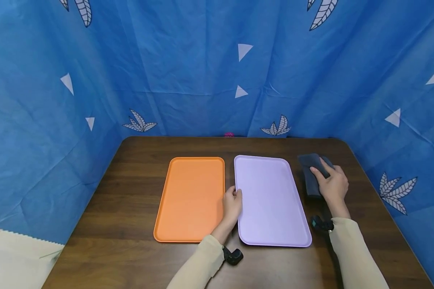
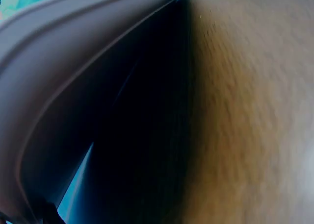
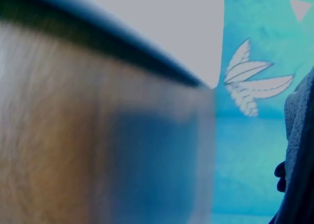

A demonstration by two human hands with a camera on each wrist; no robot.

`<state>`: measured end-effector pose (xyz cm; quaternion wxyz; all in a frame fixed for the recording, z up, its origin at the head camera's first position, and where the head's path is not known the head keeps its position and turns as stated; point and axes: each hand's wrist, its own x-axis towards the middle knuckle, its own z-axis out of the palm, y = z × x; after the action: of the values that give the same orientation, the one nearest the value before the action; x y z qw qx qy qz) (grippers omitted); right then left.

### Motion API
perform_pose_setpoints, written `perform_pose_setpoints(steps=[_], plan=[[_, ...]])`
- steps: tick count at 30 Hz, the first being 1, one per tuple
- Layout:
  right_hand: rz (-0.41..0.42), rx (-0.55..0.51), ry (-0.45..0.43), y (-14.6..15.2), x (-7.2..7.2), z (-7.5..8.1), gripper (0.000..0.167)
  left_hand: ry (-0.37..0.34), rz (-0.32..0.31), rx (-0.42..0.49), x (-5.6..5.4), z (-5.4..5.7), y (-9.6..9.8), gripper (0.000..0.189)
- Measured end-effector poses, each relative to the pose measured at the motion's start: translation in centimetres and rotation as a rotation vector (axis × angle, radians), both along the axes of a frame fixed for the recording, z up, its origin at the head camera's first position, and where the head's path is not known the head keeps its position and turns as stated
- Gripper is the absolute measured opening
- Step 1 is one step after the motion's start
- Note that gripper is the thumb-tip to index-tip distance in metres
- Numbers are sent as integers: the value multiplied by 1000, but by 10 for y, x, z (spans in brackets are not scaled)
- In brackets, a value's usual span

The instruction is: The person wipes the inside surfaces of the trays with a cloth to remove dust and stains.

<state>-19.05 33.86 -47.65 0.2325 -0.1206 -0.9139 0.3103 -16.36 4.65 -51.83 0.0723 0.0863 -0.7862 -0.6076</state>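
Observation:
On the left edge of a lavender tray point(image 1: 271, 208), my left hand point(image 1: 232, 204) grips the rim with curled fingers. The tray looks slightly raised, with a dark gap beneath its edge point(image 3: 162, 62) in the right wrist view. Right of that tray, my right hand point(image 1: 333, 182) holds a folded dark grey cloth point(image 1: 312, 184), its thumb and fingers spread over it. The cloth point(image 3: 300, 121) also shows at the right side of the right wrist view. The left wrist view is mostly blurred, with dark shadow beside the wooden table point(image 2: 255, 126).
An orange tray point(image 1: 189, 196) lies flat just left of the lavender one. Both trays are on a dark wooden table point(image 1: 105, 224) with rounded far corners. Blue patterned curtain point(image 1: 188, 72) hangs close round the back and sides. A small pink item point(image 1: 229, 135) shows at the far edge.

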Motion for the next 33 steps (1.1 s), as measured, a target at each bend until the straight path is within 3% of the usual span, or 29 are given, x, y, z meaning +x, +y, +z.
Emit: perform_pose_setpoints(steps=[8, 12, 24, 33], plan=[[27, -46, 189, -23, 13, 27, 51, 1, -18, 210, 0, -6, 3, 25], [50, -74, 278, -37, 19, 43, 52, 36, -31, 243, 2, -4, 1, 26], [46, -31, 407, -77, 29, 93, 51, 292, -140, 269, 21, 35, -21, 26], [6, 38, 405, -97, 24, 108, 53, 475, -200, 270, 32, 53, -36, 27]])
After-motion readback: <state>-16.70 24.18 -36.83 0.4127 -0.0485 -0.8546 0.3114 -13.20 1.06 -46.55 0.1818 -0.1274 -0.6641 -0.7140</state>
